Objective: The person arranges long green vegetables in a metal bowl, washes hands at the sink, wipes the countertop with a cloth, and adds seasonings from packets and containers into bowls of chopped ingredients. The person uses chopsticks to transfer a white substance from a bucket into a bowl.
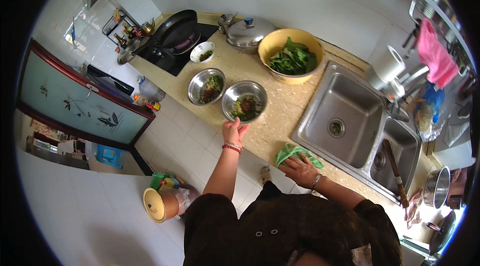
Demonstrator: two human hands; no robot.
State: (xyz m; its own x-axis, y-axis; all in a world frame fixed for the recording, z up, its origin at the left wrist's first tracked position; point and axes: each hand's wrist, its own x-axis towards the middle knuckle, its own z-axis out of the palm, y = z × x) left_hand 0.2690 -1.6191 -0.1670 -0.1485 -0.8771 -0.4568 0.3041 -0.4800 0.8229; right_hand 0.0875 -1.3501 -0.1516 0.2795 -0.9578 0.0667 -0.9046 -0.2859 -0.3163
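Note:
My left hand (233, 133) reaches over the counter edge, its thumb and fingers at the near rim of a stainless steel bowl (239, 90). Chopped greens and a dark reddish-brown seasoning (247, 105) lie in that bowl. Close on its left stands a second steel bowl (195, 85) with a similar mix. My right hand (302, 171) presses on a crumpled green cloth (288, 153) near the counter's front edge, left of the sink. Part of the cloth is hidden under the fingers.
On the speckled counter (279, 116) stand a yellow basin (276, 45) of leafy greens, a patterned bowl (197, 54) and a lidded pan (251, 35). A black wok (174, 28) sits on the cooktop (165, 62). To the right is a double sink (345, 105) with a wooden-handled tool (392, 161).

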